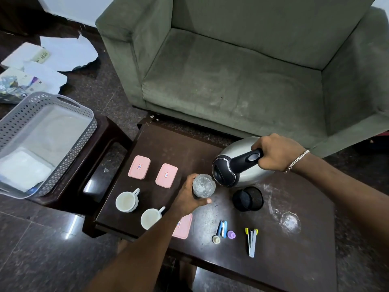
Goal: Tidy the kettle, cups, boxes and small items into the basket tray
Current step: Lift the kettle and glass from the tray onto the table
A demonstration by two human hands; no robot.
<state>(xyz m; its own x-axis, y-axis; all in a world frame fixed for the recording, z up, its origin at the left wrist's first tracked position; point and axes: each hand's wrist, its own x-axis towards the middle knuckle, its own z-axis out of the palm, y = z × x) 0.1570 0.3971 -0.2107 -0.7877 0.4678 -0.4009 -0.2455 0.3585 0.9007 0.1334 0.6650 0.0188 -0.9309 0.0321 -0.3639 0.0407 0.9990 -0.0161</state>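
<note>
My right hand (277,151) grips the kettle (240,163) by its black handle, tilted toward the glass (203,185) my left hand (189,197) holds just beside its spout; both over the table (294,260), basket (12,123) well apart at left
</note>
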